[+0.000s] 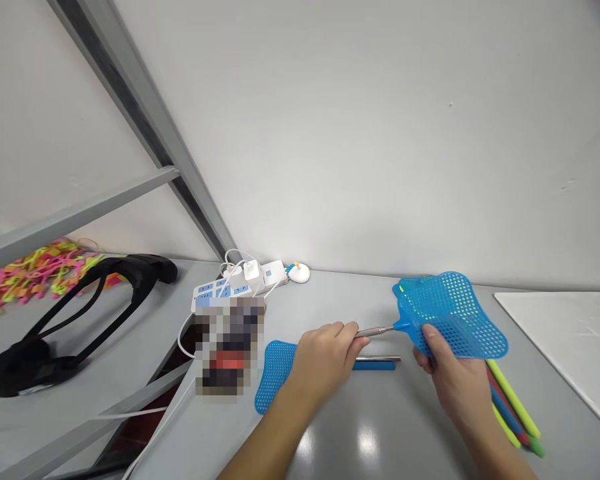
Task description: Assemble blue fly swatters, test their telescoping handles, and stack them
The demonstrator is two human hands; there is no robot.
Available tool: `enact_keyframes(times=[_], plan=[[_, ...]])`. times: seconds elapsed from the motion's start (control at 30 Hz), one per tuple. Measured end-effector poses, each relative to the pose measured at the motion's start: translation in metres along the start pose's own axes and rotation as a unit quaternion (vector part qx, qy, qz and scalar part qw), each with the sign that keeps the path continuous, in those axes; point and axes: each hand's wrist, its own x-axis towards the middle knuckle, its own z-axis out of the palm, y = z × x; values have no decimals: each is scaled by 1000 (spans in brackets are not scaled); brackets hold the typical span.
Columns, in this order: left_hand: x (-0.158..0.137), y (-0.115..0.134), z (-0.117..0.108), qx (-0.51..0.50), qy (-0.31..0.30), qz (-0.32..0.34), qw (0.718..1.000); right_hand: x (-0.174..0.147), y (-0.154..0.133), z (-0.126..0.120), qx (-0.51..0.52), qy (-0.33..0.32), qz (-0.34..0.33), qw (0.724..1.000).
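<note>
Head view: The fingers of the left hand [323, 360] are closed around the metal rod [373, 332] of a blue fly swatter [465, 313]. The thumb and fingers of the right hand [450, 373] are clamped on the lower left edge of its mesh head. The swatter is raised above the grey table [345, 300], with the head to the right and the rod between the two hands.

A second blue swatter [275, 373] lies on the table, partly covered by the left hand and forearm; a blue handle [375, 366] shows to the right of that hand. A group of coloured handles [515, 400], yellow-green, red, blue and green, lies beside the right wrist. A white board [570, 353] is at the far right.

Left of the hands are a power strip [215, 291] with white plugs [253, 273], a round white pad [299, 273] and a pixelated item [233, 347]. Beyond the grey metal frame [163, 127] lie a black headset [153, 267] and multicoloured cords [50, 267].
</note>
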Motion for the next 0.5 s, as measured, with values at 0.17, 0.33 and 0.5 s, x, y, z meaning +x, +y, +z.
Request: enact_keyframes(times=[0.17,0.33,0.5], plan=[[0,12,-6,13,-55,-17,998,-3,1,9,31,-58,-11,998],[-1,15,-8,1,-116,-46,992,2,0,4,-6,-117,-14,993],[-1,17,-8,-27,-154,-54,986,3,-6,-2,-39,-143,-20,989]])
